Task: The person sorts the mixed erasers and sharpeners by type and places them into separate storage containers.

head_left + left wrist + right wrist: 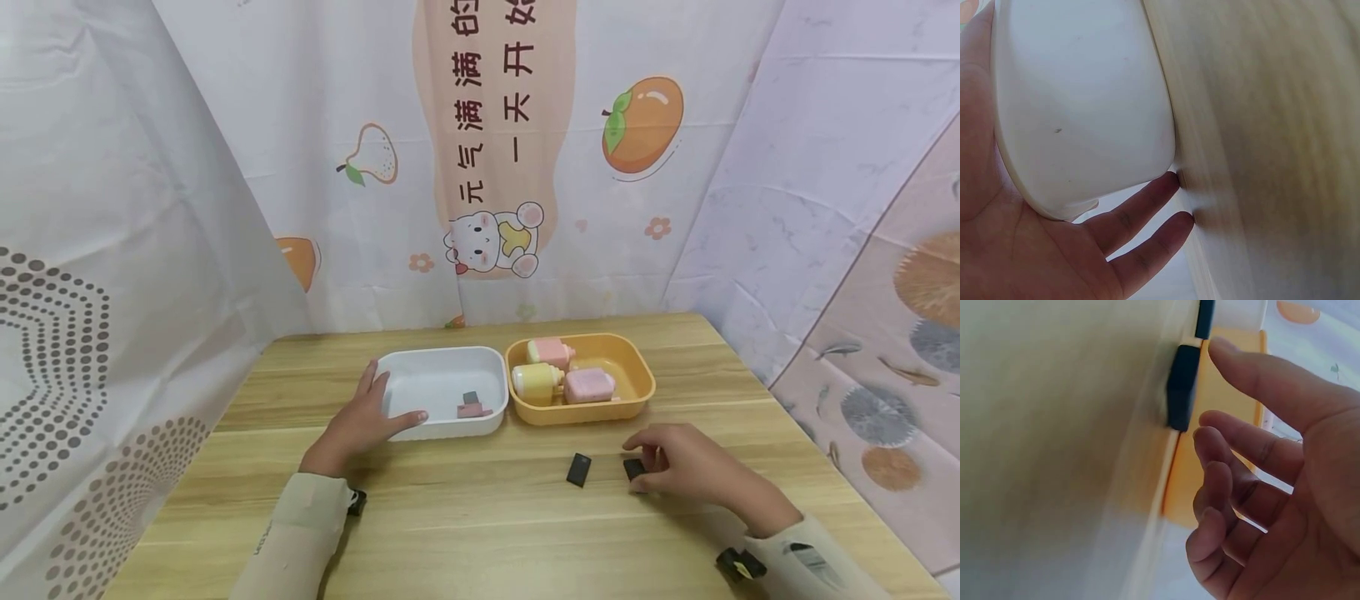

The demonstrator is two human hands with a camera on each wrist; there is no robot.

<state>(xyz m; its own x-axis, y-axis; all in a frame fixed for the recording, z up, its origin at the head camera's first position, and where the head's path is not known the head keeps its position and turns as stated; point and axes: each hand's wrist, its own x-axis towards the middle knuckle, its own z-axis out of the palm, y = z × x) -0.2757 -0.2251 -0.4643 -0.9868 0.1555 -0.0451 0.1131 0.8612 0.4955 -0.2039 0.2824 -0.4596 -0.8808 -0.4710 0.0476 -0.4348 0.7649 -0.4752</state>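
Observation:
My left hand (365, 417) grips the left end of a white tray (442, 432), thumb over the front rim and fingers at the left side. In the left wrist view the tray wall (1085, 94) sits against the palm, two fingertips touching the table. A small grey piece (470, 397) and a pinkish piece (471, 411) lie inside the tray. My right hand (682, 465) hovers around a small black rectangular block (634, 472), thumb and fingers apart. The right wrist view shows a gap between fingers and block (1183, 387). Another black block (578, 470) lies to its left.
An orange tray (637, 385) stands right beside the white one. It holds a pink bottle (550, 352), a yellow bottle (536, 382) and a lilac bottle (589, 386). The wooden table (480, 533) meets printed curtains (360, 292) behind and at the sides.

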